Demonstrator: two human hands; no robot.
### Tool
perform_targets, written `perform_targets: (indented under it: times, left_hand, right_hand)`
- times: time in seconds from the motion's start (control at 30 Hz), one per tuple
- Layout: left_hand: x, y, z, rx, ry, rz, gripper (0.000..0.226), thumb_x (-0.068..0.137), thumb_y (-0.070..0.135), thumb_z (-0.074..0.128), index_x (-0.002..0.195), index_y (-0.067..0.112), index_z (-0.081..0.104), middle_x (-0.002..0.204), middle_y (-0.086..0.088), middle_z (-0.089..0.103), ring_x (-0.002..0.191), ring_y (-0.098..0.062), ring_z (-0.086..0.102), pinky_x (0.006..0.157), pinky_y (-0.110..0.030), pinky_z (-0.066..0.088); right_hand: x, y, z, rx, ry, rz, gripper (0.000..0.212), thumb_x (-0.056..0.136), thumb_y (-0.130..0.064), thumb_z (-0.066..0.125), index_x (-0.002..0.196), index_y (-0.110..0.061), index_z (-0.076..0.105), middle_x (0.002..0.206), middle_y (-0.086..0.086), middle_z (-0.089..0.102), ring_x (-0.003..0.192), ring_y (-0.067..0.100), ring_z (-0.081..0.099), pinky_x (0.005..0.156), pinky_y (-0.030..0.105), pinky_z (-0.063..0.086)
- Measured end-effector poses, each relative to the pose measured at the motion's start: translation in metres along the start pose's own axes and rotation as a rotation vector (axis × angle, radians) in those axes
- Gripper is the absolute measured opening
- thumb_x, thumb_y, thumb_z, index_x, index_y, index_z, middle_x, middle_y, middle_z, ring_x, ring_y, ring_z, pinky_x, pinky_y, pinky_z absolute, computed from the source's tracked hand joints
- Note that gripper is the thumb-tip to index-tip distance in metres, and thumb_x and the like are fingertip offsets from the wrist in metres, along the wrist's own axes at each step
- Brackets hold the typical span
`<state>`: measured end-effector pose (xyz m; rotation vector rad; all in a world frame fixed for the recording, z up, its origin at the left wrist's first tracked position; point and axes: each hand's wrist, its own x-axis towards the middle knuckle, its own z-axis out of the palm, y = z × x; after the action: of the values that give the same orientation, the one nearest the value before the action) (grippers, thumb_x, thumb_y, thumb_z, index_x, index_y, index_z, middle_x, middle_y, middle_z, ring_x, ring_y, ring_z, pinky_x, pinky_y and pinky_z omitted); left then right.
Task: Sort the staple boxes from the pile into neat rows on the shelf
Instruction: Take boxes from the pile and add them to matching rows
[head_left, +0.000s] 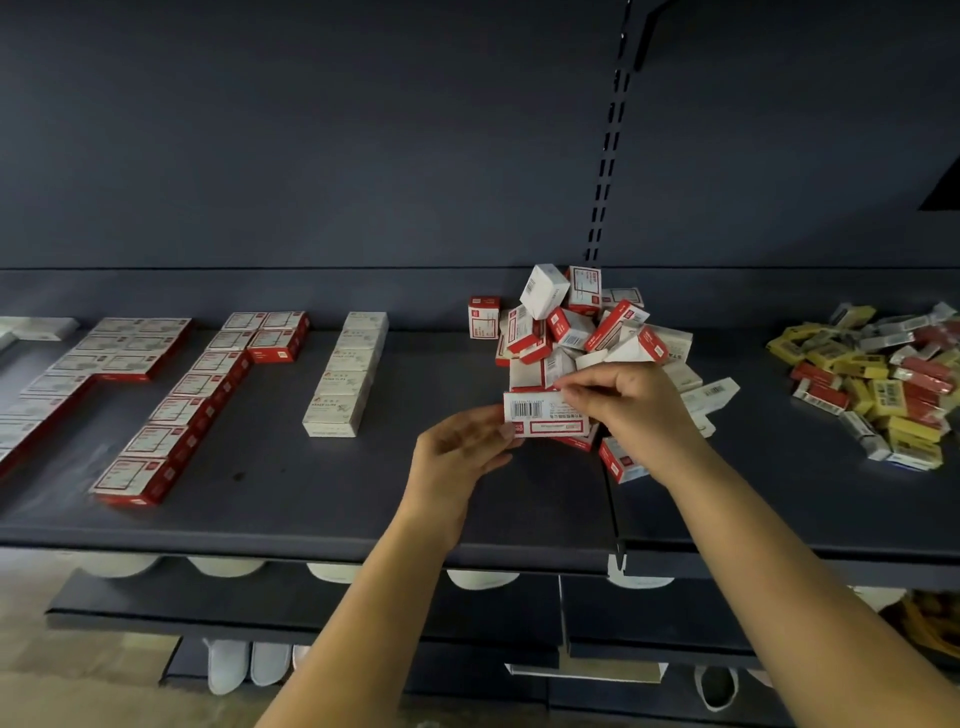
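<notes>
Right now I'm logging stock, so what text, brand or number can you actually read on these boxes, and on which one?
"STA": the only letters legible, cut off, on a white box at the pile's right edge.
Held box, gripped by the left hand and right hand: barcode and red label, print too small.
Red-and-white rows, white row, yellow and red pile: all print blurred.

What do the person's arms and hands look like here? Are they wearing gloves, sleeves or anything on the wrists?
Both arms are bare from the bottom edge of the picture up to the hands: no sleeves show. The left hand and the right hand wear no gloves. No watch, bracelet or ring can be seen on the wrists or fingers. No cables, straps or markings show on either arm.
</notes>
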<state>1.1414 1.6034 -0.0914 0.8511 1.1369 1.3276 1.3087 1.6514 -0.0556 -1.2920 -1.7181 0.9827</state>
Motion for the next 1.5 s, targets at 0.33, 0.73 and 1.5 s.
perform_targets:
  times: [0.33,0.73,1.5]
  left_hand:
    - [0.021,0.037,-0.017,0.181,0.008,0.216,0.018,0.083,-0.001,0.063,0.096,0.009,0.068,0.082,-0.001,0.071,0.078,-0.01,0.068,0.068,-0.02,0.053]
    - [-0.002,0.043,-0.1,-0.1,0.044,0.009,0.03,0.072,0.011,0.066,0.101,0.008,0.065,0.085,-0.003,0.073,0.081,-0.016,0.069,0.067,-0.024,0.056]
    - [-0.029,0.086,-0.311,-0.208,0.077,-0.099,0.022,0.069,0.012,0.067,0.09,0.006,0.068,0.086,-0.012,0.072,0.074,-0.02,0.07,0.068,-0.026,0.057]
  right_hand:
    - [-0.006,-0.01,0.02,0.264,-0.179,0.07,0.022,0.086,-0.02,0.062,0.107,-0.022,0.063,0.092,-0.007,0.07,0.075,0.004,0.067,0.058,0.013,0.048]
    - [-0.006,-0.033,0.115,0.768,-0.127,0.259,0.019,0.079,-0.008,0.06,0.097,-0.003,0.058,0.086,0.012,0.072,0.08,0.024,0.069,0.066,0.027,0.055]
    - [-0.018,-0.108,0.325,0.581,0.084,0.217,0.02,0.079,-0.007,0.067,0.095,-0.014,0.058,0.091,0.003,0.067,0.082,0.015,0.065,0.068,0.024,0.054]
